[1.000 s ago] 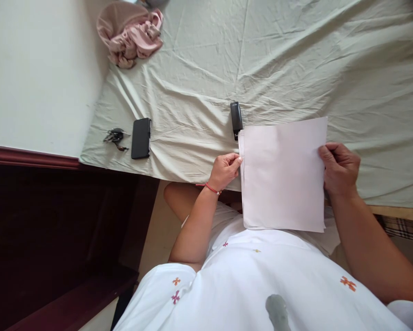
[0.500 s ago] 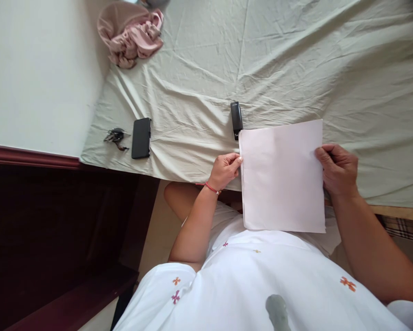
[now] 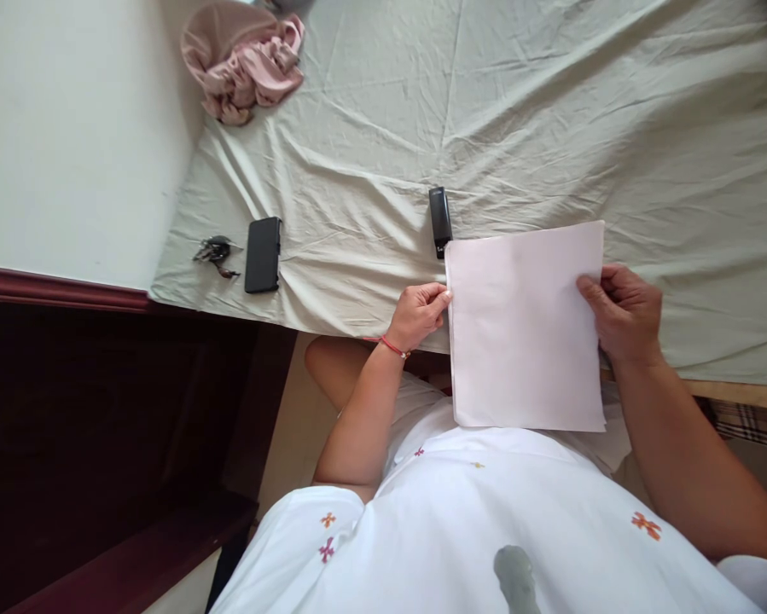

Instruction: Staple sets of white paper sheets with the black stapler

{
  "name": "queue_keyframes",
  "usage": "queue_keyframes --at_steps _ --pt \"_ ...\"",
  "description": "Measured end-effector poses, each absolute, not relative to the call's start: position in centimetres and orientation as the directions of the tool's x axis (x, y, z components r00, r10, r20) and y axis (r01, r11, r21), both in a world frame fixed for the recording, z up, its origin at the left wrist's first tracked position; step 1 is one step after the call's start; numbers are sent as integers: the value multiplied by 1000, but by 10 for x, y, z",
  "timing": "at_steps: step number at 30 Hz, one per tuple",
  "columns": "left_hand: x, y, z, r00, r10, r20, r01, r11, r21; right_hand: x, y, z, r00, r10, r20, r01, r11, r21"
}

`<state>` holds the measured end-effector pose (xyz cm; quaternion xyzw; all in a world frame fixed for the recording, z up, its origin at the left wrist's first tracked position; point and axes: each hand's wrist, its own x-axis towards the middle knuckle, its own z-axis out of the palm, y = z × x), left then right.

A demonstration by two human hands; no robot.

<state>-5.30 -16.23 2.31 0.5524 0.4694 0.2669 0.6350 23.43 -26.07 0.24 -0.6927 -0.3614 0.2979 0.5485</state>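
Covering: wrinkled pale green sheet (image 3: pixel 517 111) spread over the bed
Paper: stack of white rectangular sheets (image 3: pixel 524 328) at the bed's near edge
Right hand (image 3: pixel 623 311): fingers closed on the stack's right edge
Left hand (image 3: pixel 418 315): pinching the stack's left edge
Far-left: crumpled pink cloth (image 3: pixel 246 60)
Left: black rectangular phone (image 3: pixel 263 254)
Stapler: black stapler (image 3: pixel 440 220), touching the stack's far-left corner

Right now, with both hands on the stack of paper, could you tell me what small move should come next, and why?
Probably reach the left hand to the stapler: the stack of paper looks squared, the right hand grips its far edge, and the stapler lies on the sheet right by the stack's upper left corner.
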Motion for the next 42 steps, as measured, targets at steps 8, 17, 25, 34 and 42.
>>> queue_keyframes --at_steps 8,17,25,34,42 --pt "-47 -157 31 381 814 -439 276 353 894 238 -262 -1 553 833 7 311 -199 -929" --pt "-43 -155 42 396 746 -536 265 466 844 236 -260 4 517 855 45 495 -256 -830" --pt "-42 -156 42 370 763 -529 281 451 847 237 -261 11 479 872 98 643 -273 -716" --pt "-47 -156 27 403 794 -455 323 342 882 229 -261 20 512 856 68 618 -312 -721" --pt "-53 -157 18 456 811 -367 333 227 915 226 -264 14 530 846 50 577 -317 -753"
